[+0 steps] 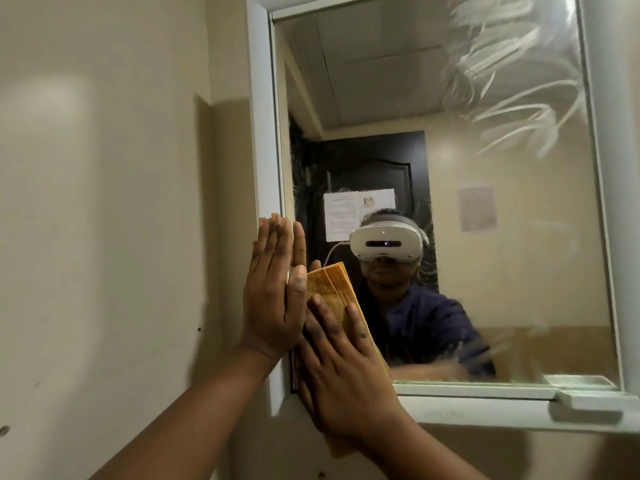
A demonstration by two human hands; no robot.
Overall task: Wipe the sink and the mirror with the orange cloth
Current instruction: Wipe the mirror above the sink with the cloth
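Head view: I find the right hand pressing the orange cloth flat, fingers straight, on the lower left corner of the mirror. The left hand rests flat, fingers together, on the white frame. Smears at upper right suggest wiping unfinished. Sink not visible. Beige wall adjoins.

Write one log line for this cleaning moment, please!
stage: mirror wipe | right hand: presses orange cloth flat on mirror, lower left | left hand: flat on frame | smears: upper right
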